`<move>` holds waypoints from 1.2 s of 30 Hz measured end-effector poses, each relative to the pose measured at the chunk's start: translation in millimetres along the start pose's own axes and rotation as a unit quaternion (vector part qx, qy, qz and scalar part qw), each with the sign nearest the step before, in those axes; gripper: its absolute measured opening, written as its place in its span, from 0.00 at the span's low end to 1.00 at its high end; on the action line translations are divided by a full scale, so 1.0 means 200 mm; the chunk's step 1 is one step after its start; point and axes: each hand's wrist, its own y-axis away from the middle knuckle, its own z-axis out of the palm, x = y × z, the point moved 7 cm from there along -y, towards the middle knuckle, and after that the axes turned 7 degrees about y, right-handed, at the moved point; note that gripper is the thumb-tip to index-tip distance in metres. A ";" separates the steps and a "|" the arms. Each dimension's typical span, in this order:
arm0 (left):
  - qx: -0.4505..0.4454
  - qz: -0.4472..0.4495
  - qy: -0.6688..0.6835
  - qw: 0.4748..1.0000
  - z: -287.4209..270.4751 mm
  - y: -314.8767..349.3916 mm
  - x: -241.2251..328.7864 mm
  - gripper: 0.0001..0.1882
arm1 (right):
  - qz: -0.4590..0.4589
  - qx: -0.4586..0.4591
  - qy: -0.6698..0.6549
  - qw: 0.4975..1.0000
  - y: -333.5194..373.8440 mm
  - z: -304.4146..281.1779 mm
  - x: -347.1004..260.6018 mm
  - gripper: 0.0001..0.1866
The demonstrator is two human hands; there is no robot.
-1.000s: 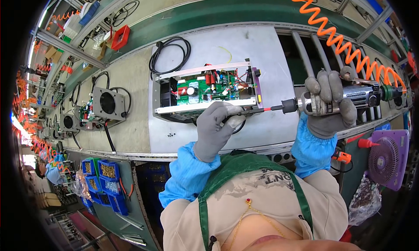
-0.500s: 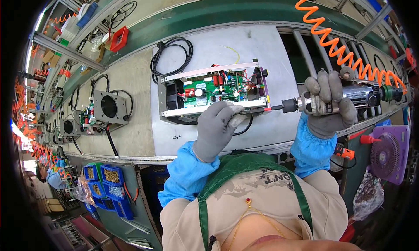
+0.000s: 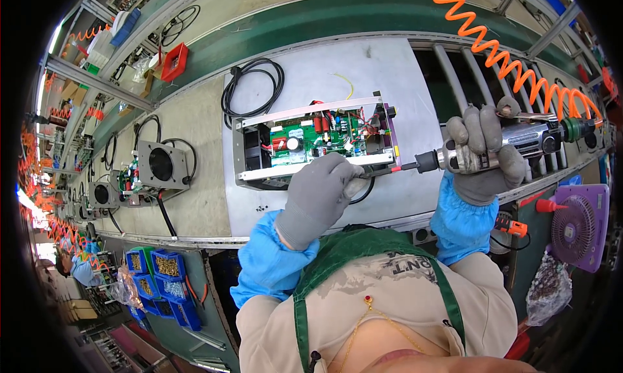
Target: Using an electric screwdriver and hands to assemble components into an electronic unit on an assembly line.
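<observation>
My right hand (image 3: 483,156), in a grey glove, is wrapped around a silver air screwdriver (image 3: 529,141) held level and pointing left. Its bit (image 3: 407,167), with a red band, stretches along the near right corner of an open metal chassis (image 3: 305,167). At the bit's tip, the thumb and forefinger of my gloved left hand (image 3: 321,190) are pinched together; whatever lies between them is too small to make out. Inside the chassis a green circuit board (image 3: 311,136) with red and white parts faces up, beside a black fan (image 3: 259,146).
A coiled black cable (image 3: 280,91) lies behind the chassis. An orange spiral air hose (image 3: 513,74) runs to the screwdriver. More chassis units (image 3: 163,162) stand on the left of the bench. Blue screw bins (image 3: 167,266) sit at lower left, a purple fan (image 3: 579,227) at right.
The screwdriver has moved slightly left and down, its bit tip now meeting my left fingertips. My left hand has shifted a little off the chassis's near rail.
</observation>
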 end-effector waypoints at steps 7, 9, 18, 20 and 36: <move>0.083 -0.055 0.234 0.967 -0.14 -0.17 -0.17 0.13 | -0.063 0.058 -0.040 0.996 0.01 -0.15 -0.10 0.24; 0.143 -0.002 0.029 0.989 -0.17 -0.27 -0.25 0.14 | -0.086 0.058 -0.054 0.993 0.01 -0.19 -0.15 0.23; -0.095 -0.123 -0.064 0.986 0.12 -0.51 -0.44 0.22 | -0.105 0.041 0.012 0.994 0.06 -0.21 -0.24 0.24; -0.099 -0.116 -0.024 0.988 0.12 -0.53 -0.45 0.21 | -0.109 0.078 0.006 0.991 0.08 -0.24 -0.25 0.25; -0.183 -0.040 -0.237 0.953 0.20 -0.60 -0.30 0.18 | -0.080 0.090 0.038 0.992 0.14 -0.25 -0.24 0.24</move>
